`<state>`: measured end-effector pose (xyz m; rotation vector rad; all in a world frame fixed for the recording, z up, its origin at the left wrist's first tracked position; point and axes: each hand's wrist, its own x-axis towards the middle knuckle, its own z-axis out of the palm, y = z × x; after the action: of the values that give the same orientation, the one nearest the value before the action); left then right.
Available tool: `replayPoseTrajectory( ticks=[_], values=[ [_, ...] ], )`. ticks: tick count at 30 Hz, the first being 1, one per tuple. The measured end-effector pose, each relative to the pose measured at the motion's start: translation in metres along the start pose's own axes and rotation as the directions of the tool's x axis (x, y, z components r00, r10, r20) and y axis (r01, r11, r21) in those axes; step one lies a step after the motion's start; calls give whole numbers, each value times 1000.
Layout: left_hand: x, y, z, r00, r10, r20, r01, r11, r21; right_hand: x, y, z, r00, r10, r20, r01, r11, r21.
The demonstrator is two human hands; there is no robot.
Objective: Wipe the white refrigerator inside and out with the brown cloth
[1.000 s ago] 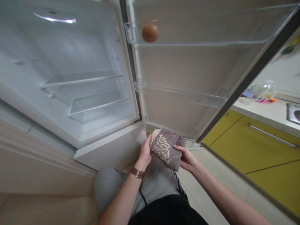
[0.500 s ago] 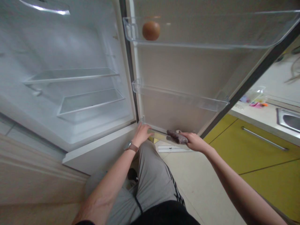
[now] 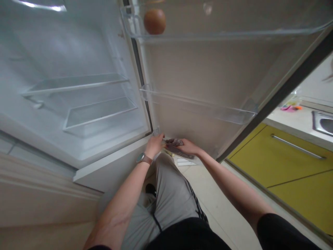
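An open fridge stands in front of me with its door swung out to the right. My right hand presses a grey patterned cloth against the bottom of the door, near the hinge corner, fingers closed over it. My left hand, with a watch on the wrist, grips the lower left corner of the door right beside the cloth. A brown round fruit sits in the top door bin.
The fridge interior holds glass shelves and a clear drawer. A middle door bin holds nothing. Yellow cabinets with a bar handle, a counter and a sink are at right. My knee is below.
Both hands went from holding the folded cloth in the air to the door's bottom edge. The right hand then slid the cloth leftward along that edge toward the left hand.
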<state>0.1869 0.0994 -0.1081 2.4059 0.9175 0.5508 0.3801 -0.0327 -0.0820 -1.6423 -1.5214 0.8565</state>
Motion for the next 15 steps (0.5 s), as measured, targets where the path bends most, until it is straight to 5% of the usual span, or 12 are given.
replayPoseTrajectory(
  ticks=[3,8,12,15],
  values=[
    [0,-1,0,1000,-2,-5,2,999,-34,-10,3,-11,997,6,74,-7,1000,6],
    [2,4,2,1000,26,4,-27,996,89,-52,20,-57,985,82,151,-77,996,-39],
    [0,18,7,997,76,-28,-71,984,161,-64,36,-77,995,97,-24,-99,986,-135],
    [-9,28,21,977,145,-154,-103,963,249,-54,45,-80,970,72,-231,-128,963,-239]
  ],
)
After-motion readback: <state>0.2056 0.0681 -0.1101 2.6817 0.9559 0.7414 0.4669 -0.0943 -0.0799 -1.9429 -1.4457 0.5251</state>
